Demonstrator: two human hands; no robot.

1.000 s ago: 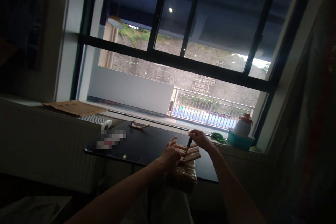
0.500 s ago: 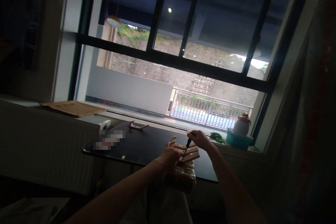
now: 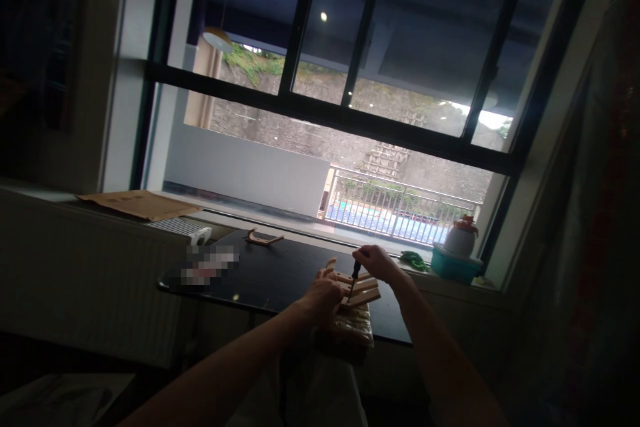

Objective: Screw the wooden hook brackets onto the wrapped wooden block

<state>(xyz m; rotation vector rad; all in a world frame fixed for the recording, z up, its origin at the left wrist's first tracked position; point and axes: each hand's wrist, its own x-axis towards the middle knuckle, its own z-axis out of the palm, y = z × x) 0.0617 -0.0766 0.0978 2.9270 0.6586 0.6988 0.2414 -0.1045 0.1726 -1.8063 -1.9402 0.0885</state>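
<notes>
My right hand (image 3: 374,263) grips the top of a dark-handled screwdriver (image 3: 355,269). Its shaft points down, the tip at the nearest part of a light wooden piece with several slats (image 3: 365,297). My left hand (image 3: 323,297) is closed on the left side of that wooden piece; the fingertips are partly hidden. Beneath the wood lies a block wrapped in shiny clear plastic (image 3: 356,323), at the front edge of the black table (image 3: 280,273). A curved wooden piece (image 3: 264,238) lies apart, toward the table's back edge.
A blurred-out item (image 3: 210,265) lies at the table's left. On the sill at right are a green cloth-like thing (image 3: 414,261) and a teal box (image 3: 455,265) with a white bottle (image 3: 461,240) on top. A brown envelope (image 3: 143,204) lies at left above a radiator (image 3: 90,273).
My right hand and the top of the screwdriver have shifted slightly left and up, so the screwdriver stands a little more upright. My left hand stays on the wooden piece.
</notes>
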